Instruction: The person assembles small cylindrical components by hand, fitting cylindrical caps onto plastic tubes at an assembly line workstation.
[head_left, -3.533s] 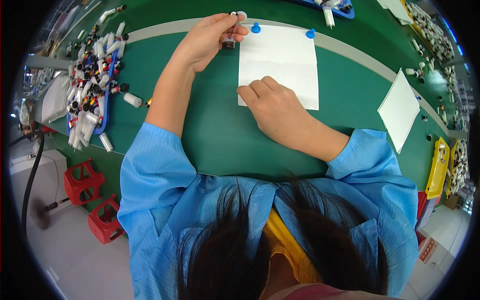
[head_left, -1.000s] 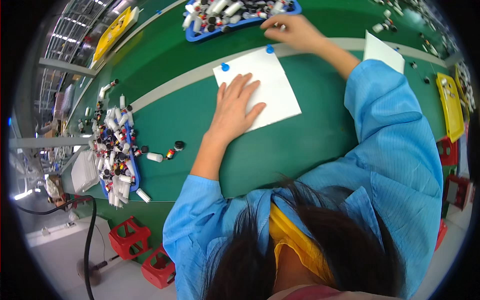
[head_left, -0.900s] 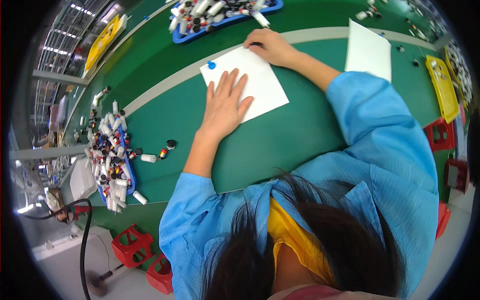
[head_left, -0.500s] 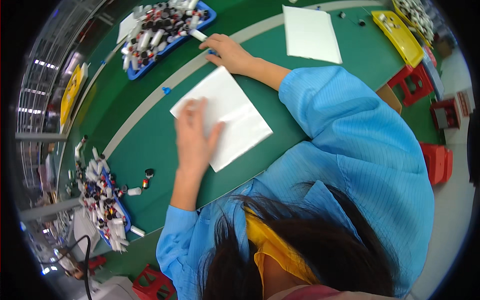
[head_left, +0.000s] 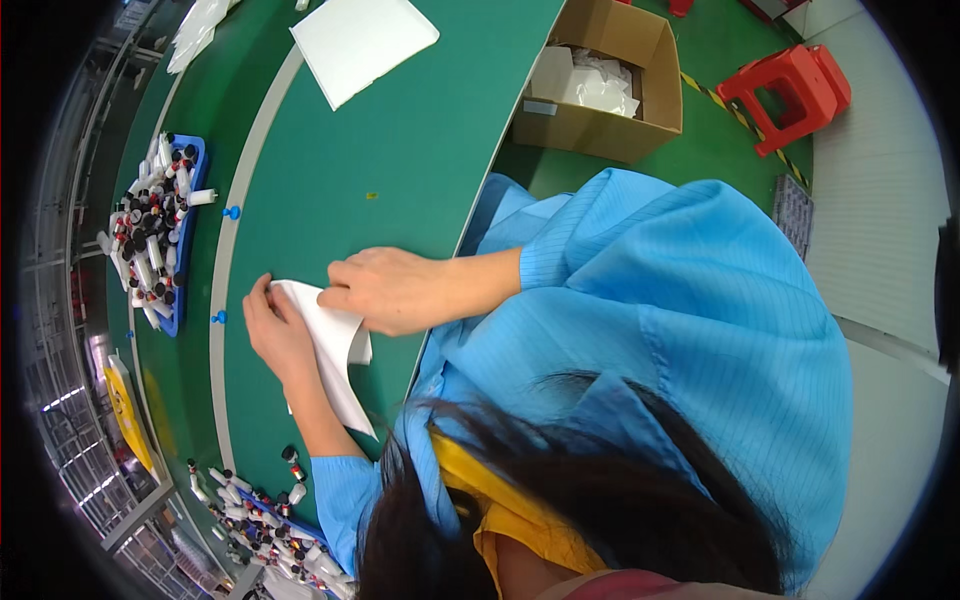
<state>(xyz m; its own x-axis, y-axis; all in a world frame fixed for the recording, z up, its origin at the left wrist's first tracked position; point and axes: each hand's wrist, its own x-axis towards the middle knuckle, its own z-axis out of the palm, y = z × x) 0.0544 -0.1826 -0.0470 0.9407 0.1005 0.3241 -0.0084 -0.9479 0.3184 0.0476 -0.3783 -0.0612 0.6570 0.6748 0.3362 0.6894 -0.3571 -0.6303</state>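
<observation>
A white sheet (head_left: 325, 345) lies bent on the green table in front of me, its right side raised and curling. My right hand (head_left: 385, 290) is closed in a pinch at the sheet's upper right edge. Along the sheet's left side rests my left hand (head_left: 280, 335), its fingers stretched and somewhat apart. The part of the sheet under the left hand is hidden.
A blue tray (head_left: 188, 235) heaped with small white bottles stands at left; another pile of bottles (head_left: 270, 530) lies lower left. Blue pegs (head_left: 232, 213) sit on the grey strip. More white sheets (head_left: 365, 45) lie farther up the table. An open cardboard box (head_left: 600, 130) stands beyond its edge.
The view has turned. My right hand has come from beside the bottle tray to the sheet and pinches it. The sheet, flat before, is now bent and partly lifted.
</observation>
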